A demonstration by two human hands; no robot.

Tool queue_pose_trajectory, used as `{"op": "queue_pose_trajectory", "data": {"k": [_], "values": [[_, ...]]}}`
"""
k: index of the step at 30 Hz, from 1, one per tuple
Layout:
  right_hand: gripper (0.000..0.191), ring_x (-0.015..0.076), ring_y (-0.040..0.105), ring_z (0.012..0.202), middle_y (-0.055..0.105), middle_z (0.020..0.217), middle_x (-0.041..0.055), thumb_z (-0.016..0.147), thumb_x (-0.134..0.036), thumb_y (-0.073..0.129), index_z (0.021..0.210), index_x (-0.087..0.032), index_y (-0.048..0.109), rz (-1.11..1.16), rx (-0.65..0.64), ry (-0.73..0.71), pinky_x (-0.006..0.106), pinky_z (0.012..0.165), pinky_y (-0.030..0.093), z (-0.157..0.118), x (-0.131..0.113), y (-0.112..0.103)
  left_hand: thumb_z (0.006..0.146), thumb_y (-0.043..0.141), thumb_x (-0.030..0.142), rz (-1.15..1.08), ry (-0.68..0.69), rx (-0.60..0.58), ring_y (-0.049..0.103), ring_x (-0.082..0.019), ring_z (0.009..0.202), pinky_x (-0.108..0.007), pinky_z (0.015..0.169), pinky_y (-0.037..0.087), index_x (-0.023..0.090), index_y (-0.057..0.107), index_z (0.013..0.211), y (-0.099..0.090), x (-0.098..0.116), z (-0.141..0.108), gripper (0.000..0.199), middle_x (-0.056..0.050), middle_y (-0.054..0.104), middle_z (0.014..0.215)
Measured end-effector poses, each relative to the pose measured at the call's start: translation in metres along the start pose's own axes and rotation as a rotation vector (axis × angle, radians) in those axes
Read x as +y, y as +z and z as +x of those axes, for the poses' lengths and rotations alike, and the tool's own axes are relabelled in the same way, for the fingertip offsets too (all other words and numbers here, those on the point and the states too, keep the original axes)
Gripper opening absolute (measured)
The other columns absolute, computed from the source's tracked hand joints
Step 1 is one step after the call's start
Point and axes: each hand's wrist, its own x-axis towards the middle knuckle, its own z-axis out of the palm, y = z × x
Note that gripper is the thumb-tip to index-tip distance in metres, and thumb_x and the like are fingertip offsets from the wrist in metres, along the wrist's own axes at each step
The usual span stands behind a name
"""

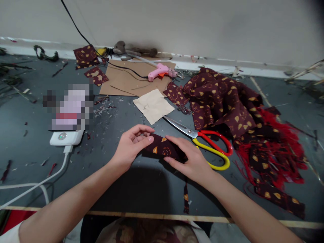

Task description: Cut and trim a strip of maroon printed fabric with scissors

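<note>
Between my hands is a small maroon fabric piece [160, 146] with yellow leaf-like prints, folded or rolled, held just above the grey table. My left hand [133, 143] pinches its left end between thumb and fingers. My right hand [189, 157] grips the right end, thumb below and fingers above. Just beyond my right hand lie scissors [196, 135] with one red and one yellow handle, blades pointing to the upper left. A cream cloth square [154, 106] lies flat beyond my hands, touching or nearly touching the scissor tips.
A pink glue gun [162, 72] rests on brown cardboard [121, 81] at the back. Crumpled maroon cloth [220, 98] and red fringe [283, 145] spread at right. On the left, a blurred phone-like device [72, 104] adjoins a white power bank [66, 137] with a cable. Scraps and threads litter the table.
</note>
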Motion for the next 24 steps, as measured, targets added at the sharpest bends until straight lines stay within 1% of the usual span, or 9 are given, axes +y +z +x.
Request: {"op": "queue_pose_trajectory", "data": {"k": [3,8,12,15,18,21,24], "values": [[0.046,0.0240,0.061,0.102,0.064,0.113,0.0098,0.083,-0.033,0.060,0.127,-0.022,0.048,0.009,0.002,0.007,0.040,0.088,0.048,0.0001,-0.0003,0.0003,0.064,0.077,0.029,0.015,0.016,0.008,0.055,-0.008,0.062,-0.017,0.058,0.046,0.017,0.067,0.082,-0.0004,-0.0010,0.0002,0.024,0.001,0.059,0.073],[0.043,0.0228,0.060,0.101,0.064,0.112,0.0089,0.082,-0.029,0.061,0.123,-0.021,0.048,-0.003,-0.001,0.000,0.038,0.088,0.047,0.0012,0.0008,0.0011,0.066,0.076,0.030,0.083,0.031,0.013,0.055,-0.008,0.061,-0.017,0.059,0.046,0.017,0.066,0.082,0.0006,-0.0006,-0.0020,0.023,0.001,0.059,0.070],[0.038,0.0231,0.057,0.098,0.062,0.106,0.0086,0.080,-0.026,0.062,0.116,-0.020,0.050,-0.038,0.002,-0.028,0.039,0.086,0.046,0.0034,0.0016,0.0001,0.069,0.073,0.028,0.142,0.049,0.010,0.055,-0.008,0.063,-0.017,0.060,0.047,0.017,0.066,0.081,0.0020,0.0014,-0.0029,0.018,0.001,0.060,0.070],[0.034,0.0243,0.055,0.094,0.060,0.100,0.0087,0.079,-0.025,0.063,0.111,-0.020,0.053,-0.093,0.006,-0.001,0.040,0.082,0.046,0.0047,0.0019,-0.0014,0.071,0.070,0.028,0.174,0.051,0.010,0.053,-0.007,0.059,-0.016,0.057,0.046,0.017,0.065,0.083,0.0026,0.0025,-0.0019,0.017,0.001,0.060,0.070],[0.034,0.0248,0.054,0.094,0.058,0.099,0.0090,0.079,-0.027,0.064,0.110,-0.020,0.054,-0.124,-0.008,0.032,0.041,0.081,0.046,0.0051,0.0023,-0.0021,0.071,0.069,0.029,0.193,0.049,0.014,0.051,-0.007,0.056,-0.017,0.055,0.045,0.017,0.065,0.086,0.0024,0.0023,-0.0010,0.019,0.002,0.059,0.068],[0.034,0.0244,0.054,0.092,0.056,0.096,0.0086,0.079,-0.029,0.064,0.110,-0.019,0.055,-0.134,-0.010,0.042,0.040,0.080,0.047,0.0054,0.0028,-0.0022,0.072,0.069,0.028,0.211,0.070,0.041,0.050,-0.007,0.054,-0.017,0.054,0.044,0.017,0.065,0.085,0.0014,0.0018,-0.0005,0.018,0.002,0.057,0.066],[0.035,0.0242,0.054,0.090,0.056,0.095,0.0084,0.080,-0.030,0.064,0.112,-0.019,0.055,-0.142,0.011,0.035,0.040,0.078,0.047,0.0053,0.0031,-0.0026,0.072,0.068,0.028,0.203,0.116,0.111,0.049,-0.006,0.052,-0.016,0.051,0.043,0.017,0.065,0.084,0.0007,0.0025,0.0007,0.017,0.003,0.056,0.066]]}}
